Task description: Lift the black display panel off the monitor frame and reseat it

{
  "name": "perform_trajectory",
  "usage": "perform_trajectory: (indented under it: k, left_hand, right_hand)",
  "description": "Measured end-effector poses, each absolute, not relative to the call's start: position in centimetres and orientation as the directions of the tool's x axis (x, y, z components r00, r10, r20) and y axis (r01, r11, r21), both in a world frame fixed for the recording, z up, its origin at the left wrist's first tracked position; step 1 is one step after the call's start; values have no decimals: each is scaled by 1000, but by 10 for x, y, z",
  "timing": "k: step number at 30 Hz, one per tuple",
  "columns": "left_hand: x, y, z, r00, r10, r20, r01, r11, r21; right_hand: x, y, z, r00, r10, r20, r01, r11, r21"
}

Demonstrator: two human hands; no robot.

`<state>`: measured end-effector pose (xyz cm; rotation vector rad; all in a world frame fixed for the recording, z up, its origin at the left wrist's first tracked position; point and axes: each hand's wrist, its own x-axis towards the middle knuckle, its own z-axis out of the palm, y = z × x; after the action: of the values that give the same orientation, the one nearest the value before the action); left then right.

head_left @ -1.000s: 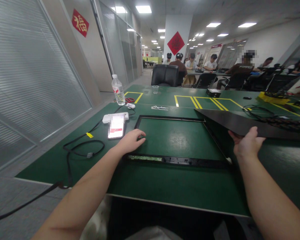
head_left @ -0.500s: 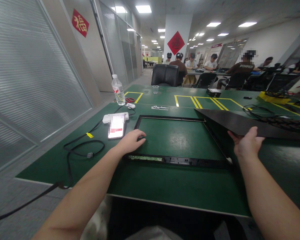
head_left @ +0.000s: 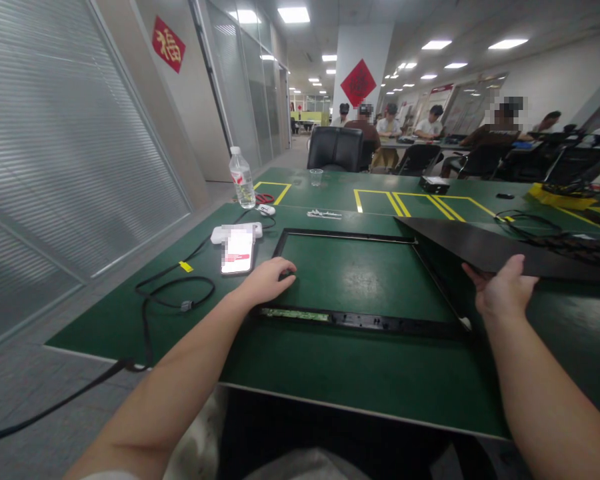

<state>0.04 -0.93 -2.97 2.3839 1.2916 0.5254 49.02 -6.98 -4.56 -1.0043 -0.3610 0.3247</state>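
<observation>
A black rectangular frame (head_left: pixel 360 322) lies flat on the green table (head_left: pixel 340 373). My left hand (head_left: pixel 267 283) rests on the frame's left side, fingers curled down onto it. My right hand (head_left: pixel 503 290) grips the near edge of a thin black panel (head_left: pixel 485 247), thumb on top, and holds it tilted up above the frame's right side.
A phone (head_left: pixel 239 251) on a white box, a black cable (head_left: pixel 175 297), a water bottle (head_left: pixel 243 178), a plastic cup (head_left: pixel 317 177) and a black chair (head_left: pixel 336 149) lie beyond. Cables (head_left: pixel 545 233) are at right. Several people sit at far tables.
The view shifted slightly; both hands, the frame and the panel stay almost where they were.
</observation>
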Motion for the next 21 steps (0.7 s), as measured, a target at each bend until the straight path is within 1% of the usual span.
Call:
perform_trajectory:
  k: [4, 8, 13, 18, 21]
  left_hand:
    - [0, -9, -31, 503, 851, 153, 701, -505, 503]
    - [0, -8, -32, 502, 851, 153, 700, -504, 507]
    - [0, -8, -33, 498, 851, 166, 688, -504, 522]
    - [-1, -7, -33, 507, 846, 167, 688, -513, 513]
    - [-1, -7, -32, 487, 852, 191, 677, -507, 534]
  right_hand:
    - [488, -70, -41, 895, 436, 89, -153, 489, -859]
    - [484, -72, -34, 866, 500, 27, -247, 474, -845]
    - [481, -79, -27, 842, 537, 52, -278, 514, -811]
    - [474, -84, -22, 804, 588, 84, -275, 494, -825]
    - [471, -86, -17, 788, 614, 52, -331, 493, -805]
